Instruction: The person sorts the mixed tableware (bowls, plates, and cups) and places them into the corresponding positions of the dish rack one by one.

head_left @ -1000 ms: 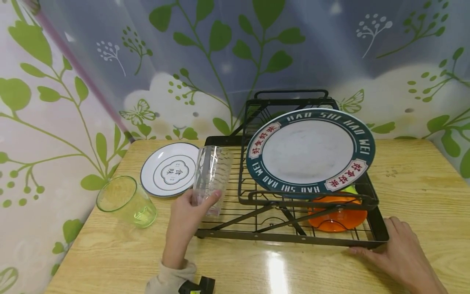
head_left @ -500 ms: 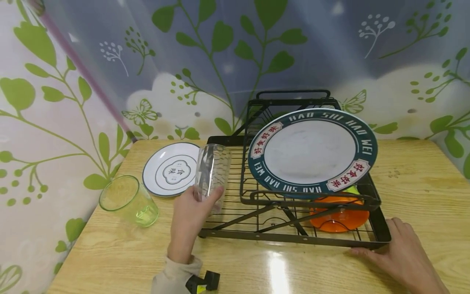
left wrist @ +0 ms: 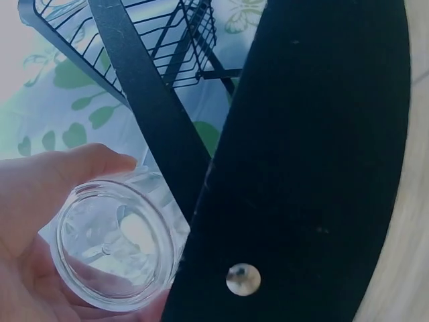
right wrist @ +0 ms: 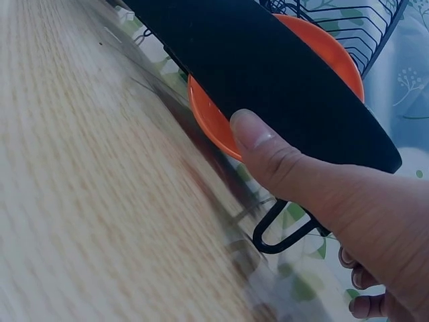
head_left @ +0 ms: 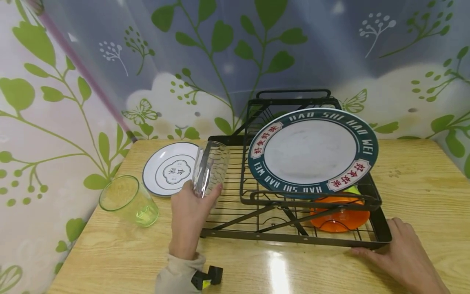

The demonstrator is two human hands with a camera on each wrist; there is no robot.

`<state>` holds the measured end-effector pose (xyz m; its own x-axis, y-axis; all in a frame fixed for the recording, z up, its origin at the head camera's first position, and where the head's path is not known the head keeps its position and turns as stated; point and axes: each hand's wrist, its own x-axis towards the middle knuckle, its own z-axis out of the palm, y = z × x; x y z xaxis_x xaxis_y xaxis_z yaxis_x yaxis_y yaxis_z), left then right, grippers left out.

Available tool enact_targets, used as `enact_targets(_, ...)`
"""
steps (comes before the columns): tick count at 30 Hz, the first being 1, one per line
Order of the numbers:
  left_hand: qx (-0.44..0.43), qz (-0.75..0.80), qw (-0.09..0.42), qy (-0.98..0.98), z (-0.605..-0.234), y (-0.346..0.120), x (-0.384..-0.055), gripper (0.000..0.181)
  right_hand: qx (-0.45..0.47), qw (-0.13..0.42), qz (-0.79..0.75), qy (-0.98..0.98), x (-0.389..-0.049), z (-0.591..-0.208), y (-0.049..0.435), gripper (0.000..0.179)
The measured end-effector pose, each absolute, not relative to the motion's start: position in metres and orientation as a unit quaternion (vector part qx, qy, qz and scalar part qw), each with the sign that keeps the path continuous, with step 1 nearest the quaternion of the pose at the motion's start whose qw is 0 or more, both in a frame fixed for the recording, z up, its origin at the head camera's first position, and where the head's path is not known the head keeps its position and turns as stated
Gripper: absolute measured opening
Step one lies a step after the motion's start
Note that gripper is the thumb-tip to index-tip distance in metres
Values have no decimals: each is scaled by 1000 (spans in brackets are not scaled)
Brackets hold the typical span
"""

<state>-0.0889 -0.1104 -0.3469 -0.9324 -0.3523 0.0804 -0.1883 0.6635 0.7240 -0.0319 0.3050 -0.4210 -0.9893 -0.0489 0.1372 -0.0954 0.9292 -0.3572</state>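
My left hand (head_left: 189,220) holds a clear, patterned drinking glass (head_left: 213,167), tilted, over the left end of the black dish rack (head_left: 257,235). The left wrist view shows the thumb and fingers around the glass (left wrist: 74,201), its round end towards the camera, close beside the rack's rail (left wrist: 295,154). At the rack's right front corner, my right hand (head_left: 402,253) grips the frame. In the right wrist view its thumb (right wrist: 268,147) presses on the rail, while several fingertips show below. Whether the glass touches the rack's wires is unclear.
A large green-rimmed plate (head_left: 310,151) lies on the upper tier. Beneath it, an orange bowl (head_left: 339,220) sits in the lower tier, with something yellow-green partly hidden behind. Left of the rack stand a small white plate (head_left: 156,175) and a green glass (head_left: 128,204).
In my left hand, the clear glass has tipped slightly further back, its upper end shifting towards the wall. My right hand has stayed at the rack's corner.
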Motion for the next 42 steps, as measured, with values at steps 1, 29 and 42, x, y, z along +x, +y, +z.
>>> enact_targets(1,151,-385,113,-904,-346,-110,-89,63,35,61,184,-980,-32,-421,306,92)
enact_targets(29,143,-404,278,-860,-335,-103,-107,78,35,62,199,-977,-30,-422,304,92)
enact_targets(42,124,-445,346,-817,-329,-96,-107,74,34,63,200,-977,-31,-422,305,90)
